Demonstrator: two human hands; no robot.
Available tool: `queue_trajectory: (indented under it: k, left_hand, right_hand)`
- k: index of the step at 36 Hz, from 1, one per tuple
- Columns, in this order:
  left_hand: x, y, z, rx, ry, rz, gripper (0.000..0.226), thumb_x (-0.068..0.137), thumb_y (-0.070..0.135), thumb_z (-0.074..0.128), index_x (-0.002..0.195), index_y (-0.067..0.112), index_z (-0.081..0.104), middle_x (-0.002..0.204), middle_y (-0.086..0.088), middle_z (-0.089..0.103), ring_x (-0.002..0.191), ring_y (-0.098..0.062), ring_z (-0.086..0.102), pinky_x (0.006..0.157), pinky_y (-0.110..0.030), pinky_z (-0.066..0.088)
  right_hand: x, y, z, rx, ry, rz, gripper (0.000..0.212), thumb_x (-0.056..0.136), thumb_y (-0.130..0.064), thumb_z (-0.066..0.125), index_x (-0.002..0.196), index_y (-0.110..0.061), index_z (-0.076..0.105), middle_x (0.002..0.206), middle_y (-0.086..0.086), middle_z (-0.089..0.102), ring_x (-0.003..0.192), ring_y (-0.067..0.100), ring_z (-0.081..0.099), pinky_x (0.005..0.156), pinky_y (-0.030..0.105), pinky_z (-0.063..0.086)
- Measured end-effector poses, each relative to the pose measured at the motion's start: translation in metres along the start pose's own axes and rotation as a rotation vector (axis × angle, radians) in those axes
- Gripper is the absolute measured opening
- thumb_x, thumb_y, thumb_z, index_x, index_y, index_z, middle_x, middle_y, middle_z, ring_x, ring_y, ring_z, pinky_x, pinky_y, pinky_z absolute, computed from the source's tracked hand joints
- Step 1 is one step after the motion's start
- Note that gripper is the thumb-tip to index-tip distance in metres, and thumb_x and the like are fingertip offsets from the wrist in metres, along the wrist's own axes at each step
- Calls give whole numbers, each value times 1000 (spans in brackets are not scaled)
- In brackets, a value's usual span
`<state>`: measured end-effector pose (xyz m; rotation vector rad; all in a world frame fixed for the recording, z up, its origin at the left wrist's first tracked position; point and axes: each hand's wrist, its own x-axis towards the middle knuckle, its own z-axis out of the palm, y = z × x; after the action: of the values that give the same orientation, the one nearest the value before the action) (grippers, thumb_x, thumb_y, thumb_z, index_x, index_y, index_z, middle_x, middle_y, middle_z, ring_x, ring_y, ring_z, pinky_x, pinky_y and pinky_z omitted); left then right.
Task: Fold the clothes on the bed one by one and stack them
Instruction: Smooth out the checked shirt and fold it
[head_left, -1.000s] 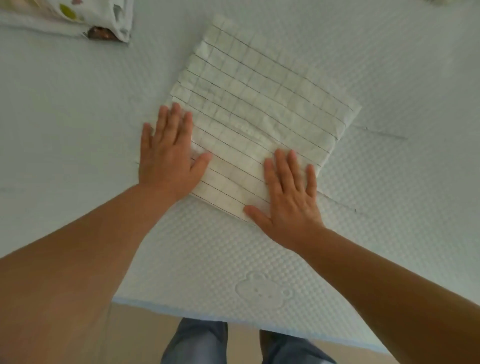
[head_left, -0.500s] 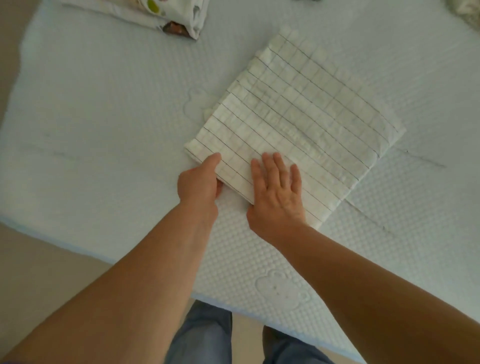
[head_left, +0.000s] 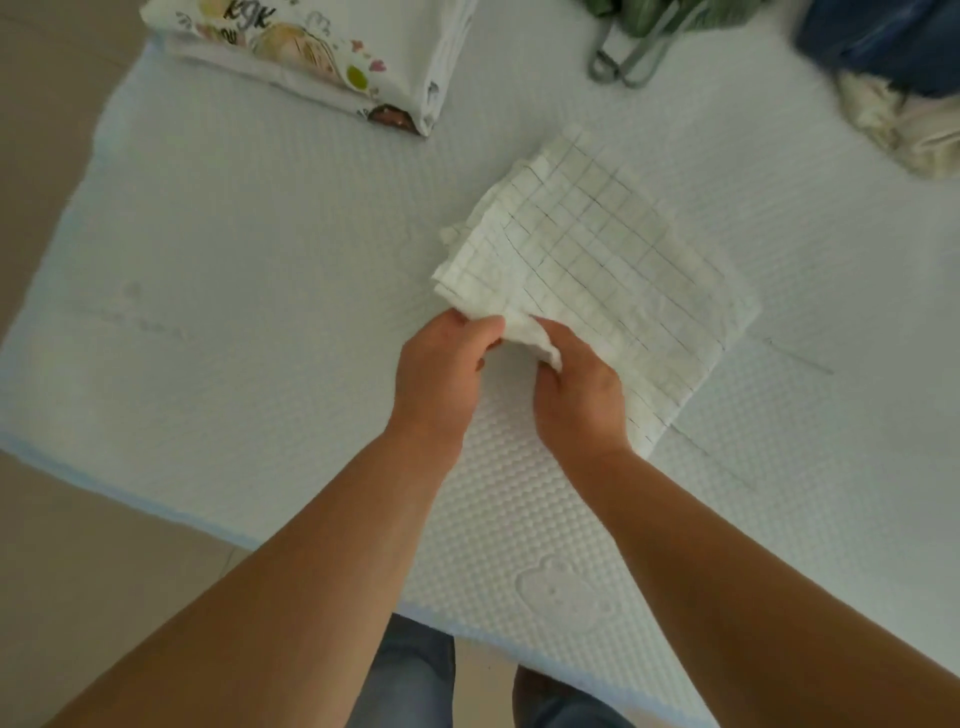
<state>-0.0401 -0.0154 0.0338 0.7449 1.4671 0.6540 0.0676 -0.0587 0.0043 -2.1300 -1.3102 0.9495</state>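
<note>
Hands meet at the near corner of a folded white cloth with a thin dark grid pattern (head_left: 597, 260), which lies near the middle of the pale quilted mattress (head_left: 260, 312). The left hand (head_left: 441, 374) pinches the lifted corner between thumb and curled fingers, and the right hand (head_left: 579, 395) grips the same bunched corner just beside it, fingers curled under the fabric. The rest of the cloth lies flat on the mattress, its far edges spread away from the person. At the far left sits a folded white garment with colourful cartoon prints (head_left: 322, 52). At the far edge lies a green garment with grey straps (head_left: 660, 26). At the far right rest a dark blue garment (head_left: 888, 41) and a crumpled cream garment (head_left: 904, 124), touching each other.
</note>
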Motion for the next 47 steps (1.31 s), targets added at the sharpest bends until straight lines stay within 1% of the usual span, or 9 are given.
queue_trajectory:
  k: [5, 16, 21, 24, 27, 33, 37, 41, 47]
  left_hand:
    - [-11, 21, -26, -204, -1, -36, 28, 95, 13, 39, 92, 18, 67, 87, 2, 69, 80, -13, 65, 74, -25, 45]
    - [0, 48, -56, -341, -153, -331, 48, 94, 33, 40, 134, 6, 44, 143, -17, 41, 127, -30, 45, 108, -42, 28]
    - [18, 18, -64, -365, -498, -340, 32, 74, 52, 57, 62, 28, 75, 65, 7, 70, 61, -8, 68, 54, -21, 53]
    - [28, -9, -65, -352, -507, -427, 40, 80, 58, 53, 76, 26, 77, 78, 4, 73, 74, -12, 70, 63, -27, 54]
    - [36, -31, -64, -101, -380, -480, 61, 79, 71, 46, 109, 23, 70, 107, -6, 70, 98, -24, 68, 83, -41, 53]
    - [26, -56, -73, 273, -85, -399, 74, 55, 81, 49, 88, 15, 62, 89, -8, 68, 90, -32, 66, 87, -47, 52]
    - [2, -68, -78, 665, -125, -165, 44, 69, 66, 57, 85, 25, 58, 75, 11, 65, 71, -12, 62, 60, -27, 45]
    - [-20, -81, -76, 1045, -129, -6, 73, 63, 62, 69, 121, 26, 43, 98, 16, 57, 86, -12, 60, 73, -31, 46]
    - [-31, -86, -67, 1484, -30, 164, 36, 91, 42, 49, 113, 13, 46, 74, 3, 57, 58, -17, 46, 59, -28, 33]
  right_hand:
    - [-3, -41, -72, 336, 26, 155, 24, 96, -27, 46, 81, -41, 60, 67, -34, 61, 61, -15, 56, 49, 4, 40]
    - [-29, -74, -193, 1150, -382, 511, 32, 77, -29, 53, 87, -9, 77, 94, 14, 73, 84, 31, 71, 60, 42, 56]
    - [-5, -13, -173, 1034, -407, 690, 36, 78, -32, 53, 89, -8, 77, 95, 15, 72, 86, 32, 70, 62, 44, 56]
    - [14, 34, -136, 907, -246, 803, 37, 78, -29, 58, 103, -5, 70, 100, 14, 71, 87, 28, 70, 65, 38, 56]
    - [19, 78, -103, 741, -117, 824, 18, 88, -18, 59, 102, -9, 64, 87, 4, 71, 69, 15, 71, 65, 32, 54]
    - [14, 108, -75, 428, -53, 717, 23, 87, -18, 63, 109, -14, 61, 103, 4, 68, 89, 19, 67, 79, 34, 55]
    - [1, 102, -71, 287, -99, 701, 23, 84, -22, 66, 106, -15, 64, 106, 1, 67, 100, 22, 63, 93, 42, 49]
    - [-6, 101, -66, 178, -77, 679, 35, 84, -26, 67, 116, -14, 59, 102, -4, 64, 94, 17, 60, 77, 29, 49]
    - [-6, 102, -64, 145, -44, 679, 35, 85, -27, 67, 116, -16, 56, 90, -10, 58, 81, 11, 56, 60, 20, 40]
